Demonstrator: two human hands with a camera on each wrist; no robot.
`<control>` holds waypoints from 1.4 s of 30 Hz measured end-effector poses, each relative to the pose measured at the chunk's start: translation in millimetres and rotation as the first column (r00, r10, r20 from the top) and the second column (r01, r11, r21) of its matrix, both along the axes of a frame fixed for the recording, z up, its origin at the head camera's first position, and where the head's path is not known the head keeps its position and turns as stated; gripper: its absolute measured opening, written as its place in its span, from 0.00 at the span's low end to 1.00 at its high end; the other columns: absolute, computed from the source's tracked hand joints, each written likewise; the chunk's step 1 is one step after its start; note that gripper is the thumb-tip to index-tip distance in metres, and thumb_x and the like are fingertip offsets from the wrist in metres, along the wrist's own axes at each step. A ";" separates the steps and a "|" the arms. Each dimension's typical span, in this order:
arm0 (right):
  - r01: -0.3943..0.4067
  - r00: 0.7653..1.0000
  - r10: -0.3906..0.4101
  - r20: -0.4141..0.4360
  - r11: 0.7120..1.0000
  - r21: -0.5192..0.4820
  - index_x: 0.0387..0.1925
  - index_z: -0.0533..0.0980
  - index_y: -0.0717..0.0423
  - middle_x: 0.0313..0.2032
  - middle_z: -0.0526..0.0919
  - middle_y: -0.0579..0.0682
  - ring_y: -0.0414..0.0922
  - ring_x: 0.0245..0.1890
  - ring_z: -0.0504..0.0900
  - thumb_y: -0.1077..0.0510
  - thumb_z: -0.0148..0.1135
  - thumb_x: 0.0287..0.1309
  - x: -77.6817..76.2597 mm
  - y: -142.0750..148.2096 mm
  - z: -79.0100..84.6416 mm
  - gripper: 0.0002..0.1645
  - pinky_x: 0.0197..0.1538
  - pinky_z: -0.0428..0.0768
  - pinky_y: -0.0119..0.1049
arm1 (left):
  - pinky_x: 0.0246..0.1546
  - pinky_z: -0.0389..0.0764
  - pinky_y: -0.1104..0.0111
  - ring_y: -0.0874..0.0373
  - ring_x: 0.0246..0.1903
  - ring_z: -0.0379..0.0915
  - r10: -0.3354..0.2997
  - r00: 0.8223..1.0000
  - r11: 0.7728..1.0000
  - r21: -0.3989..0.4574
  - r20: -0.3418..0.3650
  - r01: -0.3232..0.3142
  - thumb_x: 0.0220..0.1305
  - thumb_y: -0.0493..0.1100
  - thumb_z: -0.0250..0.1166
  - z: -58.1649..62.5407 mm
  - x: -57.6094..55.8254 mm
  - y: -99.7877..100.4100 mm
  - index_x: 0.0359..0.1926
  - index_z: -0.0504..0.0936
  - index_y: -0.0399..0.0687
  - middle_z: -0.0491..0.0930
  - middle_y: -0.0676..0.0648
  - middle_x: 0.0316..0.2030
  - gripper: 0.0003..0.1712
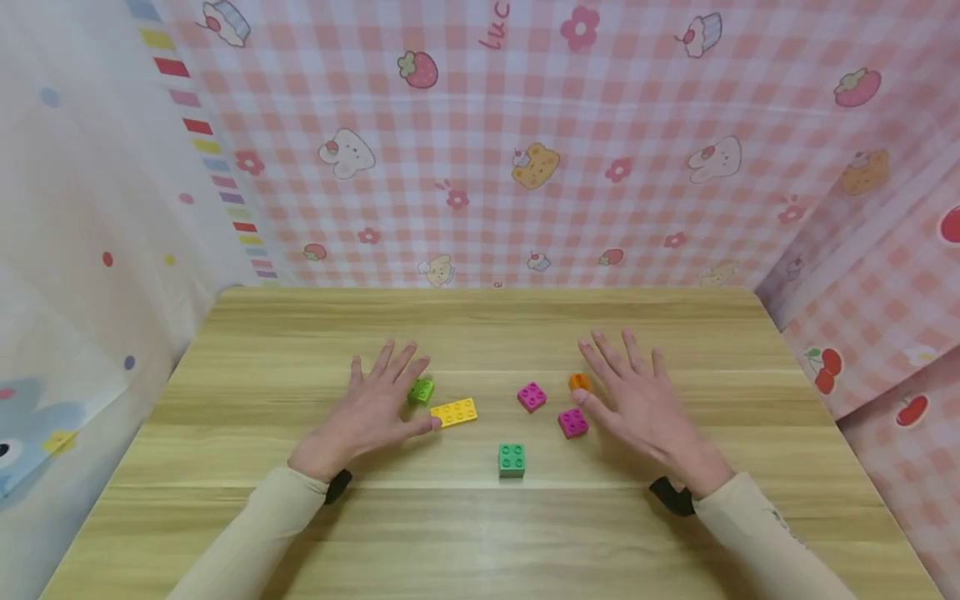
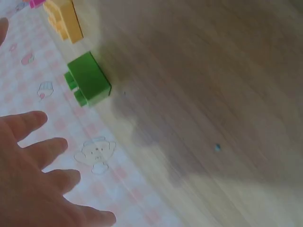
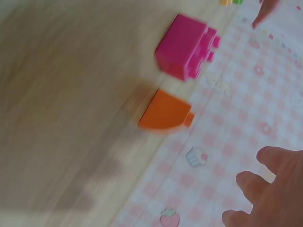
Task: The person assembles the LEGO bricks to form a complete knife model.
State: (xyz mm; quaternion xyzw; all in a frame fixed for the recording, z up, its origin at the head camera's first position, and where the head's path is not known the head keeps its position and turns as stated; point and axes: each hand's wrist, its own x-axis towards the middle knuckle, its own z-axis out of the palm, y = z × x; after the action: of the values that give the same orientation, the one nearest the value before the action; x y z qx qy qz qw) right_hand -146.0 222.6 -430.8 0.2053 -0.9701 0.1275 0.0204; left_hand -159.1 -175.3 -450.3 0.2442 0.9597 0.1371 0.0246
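In the head view my left hand (image 1: 367,417) is spread over the left part of the table, fingers straight. A light green brick (image 1: 422,391) lies beside its fingers, and the thumb tip overlaps one end of a yellow brick (image 1: 454,412). On the other side my right hand (image 1: 637,408) is spread out too, holding nothing. An orange curved brick (image 1: 579,382) shows partly from behind it. One magenta brick (image 1: 573,422) lies by the right thumb, and a second magenta brick (image 1: 532,397) is further left. Nearer the front sits a dark green brick (image 1: 512,461).
The bricks lie on a wood-grain table (image 1: 480,542). A pink checked cloth (image 1: 480,167) hangs behind its back edge. White curtain (image 1: 90,208) flanks the left side, and more checked cloth (image 1: 885,333) hangs on the right.
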 end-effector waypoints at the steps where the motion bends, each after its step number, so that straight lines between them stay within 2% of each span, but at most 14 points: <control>1: -0.008 1.000 0.008 -0.003 1.000 -0.003 0.83 0.50 0.48 0.82 0.46 0.53 0.64 0.80 0.37 0.29 0.44 0.75 1.0 -2.4 0.2 0.47 0.73 0.40 0.76 | 0.67 0.39 0.23 0.36 0.80 0.35 -0.012 1.000 1.000 -0.001 0.000 0.012 0.64 0.74 0.63 -0.1 -0.2 1.9 0.80 0.58 0.46 0.49 0.40 0.81 0.56; 7: -0.064 0.998 0.064 -0.014 0.997 -0.033 0.82 0.54 0.50 0.81 0.50 0.52 0.63 0.80 0.42 0.32 0.48 0.75 7.2 -16.8 -0.4 0.46 0.75 0.40 0.73 | 0.69 0.39 0.25 0.40 0.80 0.38 -0.070 0.997 0.998 0.004 0.018 0.070 0.64 0.71 0.66 -0.5 -2.0 10.6 0.78 0.64 0.47 0.51 0.43 0.81 0.52; 13: -0.124 0.992 0.122 -0.032 0.991 -0.041 0.82 0.55 0.50 0.81 0.52 0.50 0.62 0.80 0.44 0.33 0.50 0.75 14.3 -28.1 -2.5 0.45 0.75 0.41 0.72 | 0.70 0.40 0.27 0.40 0.80 0.40 -0.088 0.995 0.996 -0.014 0.043 0.089 0.64 0.69 0.67 -3.4 -3.4 15.2 0.75 0.68 0.47 0.54 0.42 0.80 0.48; 18: -0.168 0.986 0.168 -0.008 0.984 -0.064 0.81 0.56 0.49 0.81 0.52 0.50 0.61 0.81 0.44 0.33 0.52 0.74 19.7 -34.8 -5.8 0.45 0.75 0.39 0.71 | 0.71 0.41 0.28 0.41 0.80 0.41 -0.105 0.993 0.994 -0.033 0.056 0.107 0.64 0.68 0.69 -4.1 -3.1 17.3 0.74 0.71 0.47 0.57 0.42 0.79 0.46; 26: -0.211 0.977 0.212 0.005 0.975 -0.074 0.79 0.61 0.52 0.79 0.58 0.49 0.59 0.80 0.48 0.32 0.54 0.72 26.4 -41.8 -10.9 0.45 0.75 0.40 0.72 | 0.72 0.43 0.29 0.41 0.79 0.45 -0.134 0.990 0.990 -0.048 0.040 0.136 0.65 0.65 0.70 -6.3 -2.7 18.4 0.69 0.76 0.47 0.63 0.42 0.76 0.40; 32: -0.218 0.975 0.219 0.019 0.974 -0.053 0.79 0.62 0.48 0.79 0.58 0.48 0.56 0.81 0.47 0.28 0.53 0.71 30.6 -46.0 -13.2 0.46 0.75 0.42 0.72 | 0.72 0.45 0.30 0.40 0.78 0.48 -0.148 0.989 0.987 -0.061 0.024 0.149 0.64 0.62 0.72 -7.1 -2.9 19.8 0.64 0.79 0.46 0.69 0.41 0.72 0.36; 35: -0.238 0.971 0.238 0.010 0.970 -0.042 0.79 0.62 0.47 0.79 0.60 0.48 0.57 0.80 0.50 0.28 0.56 0.69 31.5 -48.1 -14.8 0.47 0.75 0.42 0.72 | 0.72 0.47 0.30 0.40 0.78 0.49 -0.157 0.987 0.985 -0.075 0.012 0.158 0.64 0.62 0.72 -8.3 -3.3 20.2 0.62 0.81 0.46 0.70 0.41 0.71 0.34; 42: -0.305 0.952 0.305 -0.019 0.952 -0.017 0.74 0.70 0.53 0.77 0.65 0.51 0.59 0.78 0.57 0.29 0.61 0.66 33.4 -52.6 -18.5 0.46 0.75 0.45 0.73 | 0.71 0.49 0.30 0.38 0.77 0.52 -0.159 0.987 0.984 -0.077 -0.006 0.158 0.64 0.60 0.73 -11.0 -4.1 21.6 0.58 0.84 0.45 0.72 0.41 0.68 0.30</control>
State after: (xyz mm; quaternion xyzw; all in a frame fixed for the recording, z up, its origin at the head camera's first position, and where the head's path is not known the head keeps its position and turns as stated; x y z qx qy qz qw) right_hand -112.6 170.0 -449.3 0.3536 -0.9253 0.1369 0.0105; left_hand -163.2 -153.7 -461.3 0.3193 0.9419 0.0965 0.0388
